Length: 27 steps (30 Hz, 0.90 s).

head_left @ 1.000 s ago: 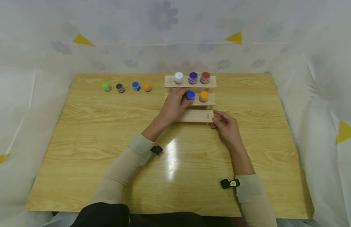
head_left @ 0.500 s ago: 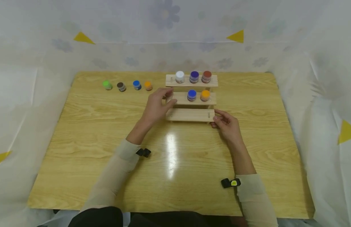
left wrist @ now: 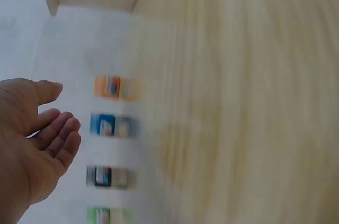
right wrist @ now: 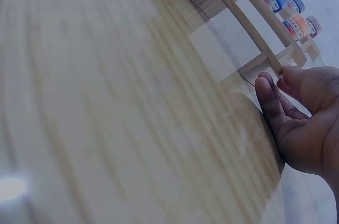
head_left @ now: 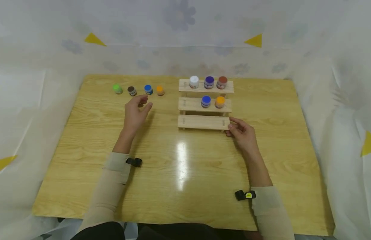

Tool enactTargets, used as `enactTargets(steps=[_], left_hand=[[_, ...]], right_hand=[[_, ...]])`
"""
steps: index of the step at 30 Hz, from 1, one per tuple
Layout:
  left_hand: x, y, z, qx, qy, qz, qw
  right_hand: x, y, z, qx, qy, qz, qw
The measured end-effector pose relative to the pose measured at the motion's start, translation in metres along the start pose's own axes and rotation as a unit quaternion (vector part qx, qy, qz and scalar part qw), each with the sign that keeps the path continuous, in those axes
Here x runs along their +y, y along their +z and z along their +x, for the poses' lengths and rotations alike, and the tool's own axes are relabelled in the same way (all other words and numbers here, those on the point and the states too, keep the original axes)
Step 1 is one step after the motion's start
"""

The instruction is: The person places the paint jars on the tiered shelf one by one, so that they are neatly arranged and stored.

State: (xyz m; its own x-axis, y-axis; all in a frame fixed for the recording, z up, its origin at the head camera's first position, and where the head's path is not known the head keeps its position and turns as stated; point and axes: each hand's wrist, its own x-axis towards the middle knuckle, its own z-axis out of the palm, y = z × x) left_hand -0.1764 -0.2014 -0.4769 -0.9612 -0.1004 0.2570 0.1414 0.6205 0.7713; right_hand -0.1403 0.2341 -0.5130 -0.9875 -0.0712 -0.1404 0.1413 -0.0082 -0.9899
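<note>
At the far left of the wood-grain table [head_left: 209,186], a green-lidded jar [head_left: 117,88] stands beside a dark-lidded jar [head_left: 132,90], first in a loose row of four. Your left hand [head_left: 135,111] hovers just on the near side of that row, its grip wide, thumb and fingers apart, the fingertips near a blue-lidded jar [head_left: 148,89]. A small orange-lidded jar [head_left: 160,90] ends the row on the right. Farther right rises a three-step wooden rack [head_left: 192,104]. Its far step carries, from left to right, a white jar [head_left: 194,82], a purple-lidded jar [head_left: 209,82] and a red-brown-lidded jar [head_left: 222,82], all upright. On the right half of the middle step, a violet-blue-lidded jar [head_left: 206,101] stands left of a yellow-orange-lidded jar [head_left: 220,102]. At the right end of the bare near step [head_left: 203,122], your right hand [head_left: 245,135] holds the board's edge in a narrow grip, between thumb and fingers.
</note>
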Motion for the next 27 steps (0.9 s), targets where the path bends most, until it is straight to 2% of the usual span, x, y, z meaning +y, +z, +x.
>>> enactTargets(steps=[8, 13, 18, 25, 27], left_hand=[[-0.039, -0.034, 0.003, 0.053, -0.085, 0.006, 0.9949], [-0.054, -0.056, 0.016, 0.074, -0.121, 0.023, 0.9897], [-0.066, -0.064, 0.031, 0.106, -0.159, 0.047, 0.9804], [-0.078, -0.070, 0.049, 0.074, -0.245, 0.047, 0.9657], [-0.080, -0.071, 0.053, 0.067, -0.257, 0.044, 0.9631]], right_hand=[[0.001, -0.003, -0.002, 0.000, -0.009, 0.009, 0.9999], [-0.001, -0.002, -0.001, -0.002, -0.013, 0.009, 0.9999], [-0.001, -0.001, -0.001, -0.001, -0.015, 0.020, 0.9997], [0.002, -0.001, -0.001, -0.002, -0.010, 0.017, 0.9998], [0.003, 0.000, -0.001, 0.000, -0.009, 0.013, 0.9999]])
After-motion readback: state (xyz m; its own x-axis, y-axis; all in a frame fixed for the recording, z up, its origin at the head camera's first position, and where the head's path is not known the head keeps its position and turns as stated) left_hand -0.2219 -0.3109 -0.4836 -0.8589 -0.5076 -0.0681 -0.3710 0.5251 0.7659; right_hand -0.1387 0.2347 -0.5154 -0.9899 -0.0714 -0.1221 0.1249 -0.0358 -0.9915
